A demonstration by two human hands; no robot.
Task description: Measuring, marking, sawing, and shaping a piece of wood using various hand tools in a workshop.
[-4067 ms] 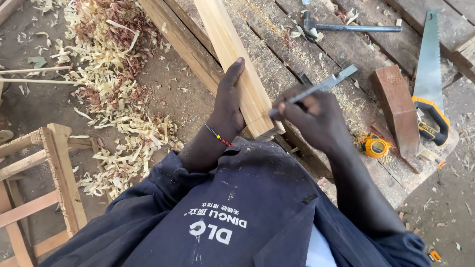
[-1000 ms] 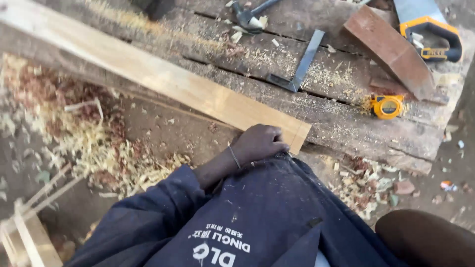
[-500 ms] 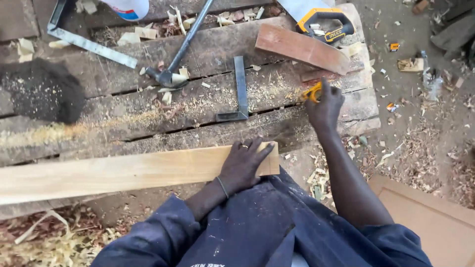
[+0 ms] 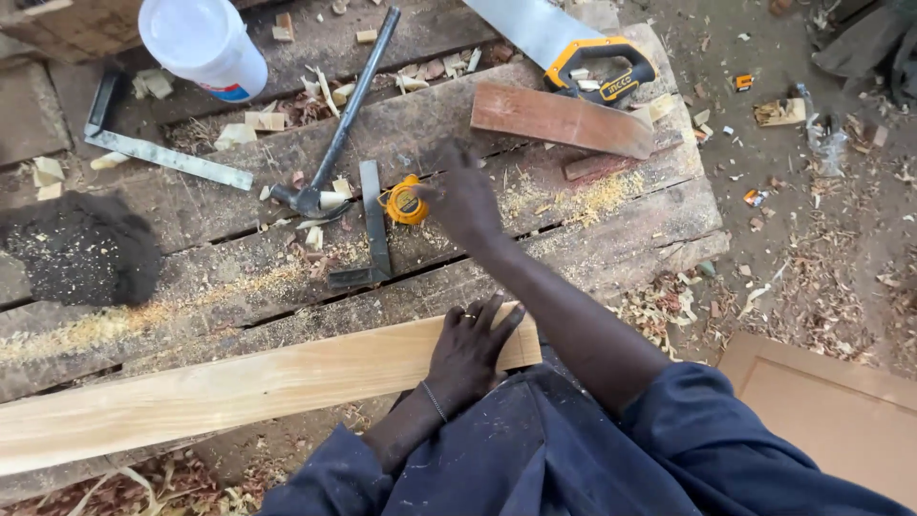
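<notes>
Tape measure [image 4: 405, 204], small, yellow and round, sits on the worn wooden workbench [image 4: 611, 248] near its middle, and the right hand [image 4: 465, 196] is on it, fingers curled around its right side. The grip looks closed on the case, though the fingers blur a little and I cannot be sure how firmly they hold it. Just left of the tape lies a dark metal square [image 4: 374, 234], its long leg pointing away from the person and its short leg turned left. A hammer [image 4: 336, 124] with a long dark handle rests beside that, its head touching the square's upper end.

Nearer the person, a long pale plank [image 4: 220, 387] lies across the bench edge, running off to the left. The left hand [image 4: 470, 349] lies flat and open on the plank's right end, fingers spread, pressing down; a ring shows on one finger and a thin band at the wrist.

Farther back on the bench lie a reddish wooden block [image 4: 559, 119], a handsaw [image 4: 573, 48] with a yellow and black handle, a white plastic tub [image 4: 202, 43] and a steel ruler [image 4: 172, 158]. Sawdust and wood chips are scattered over the boards. A dark heap [image 4: 81, 248] sits at the left. Both sleeves are dark blue.
</notes>
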